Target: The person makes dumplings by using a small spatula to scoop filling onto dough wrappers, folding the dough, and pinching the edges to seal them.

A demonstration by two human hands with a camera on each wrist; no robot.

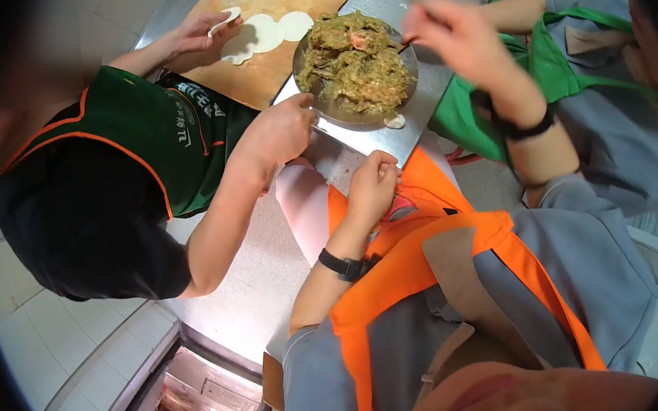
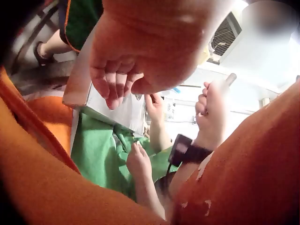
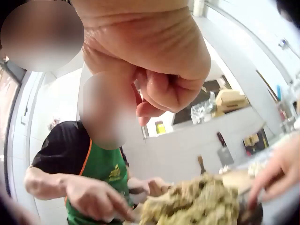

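Note:
The left hand hangs by the table's near edge below the metal bowl, its fingers loosely bent. In the left wrist view, the left hand shows loosely curled fingers and holds nothing visible. Above the bowl's right side, the blurred right hand grips a thin stick-like handle; its lower end cannot be made out. From close up, the right hand has tightly bent fingers. Greenish filling is heaped in the bowl. A small white dough piece lies beside the bowl.
At left, a person in a green apron holds a dough round and reaches one hand to the bowl. More rounds lie on a wooden board. Another person's green apron is at right.

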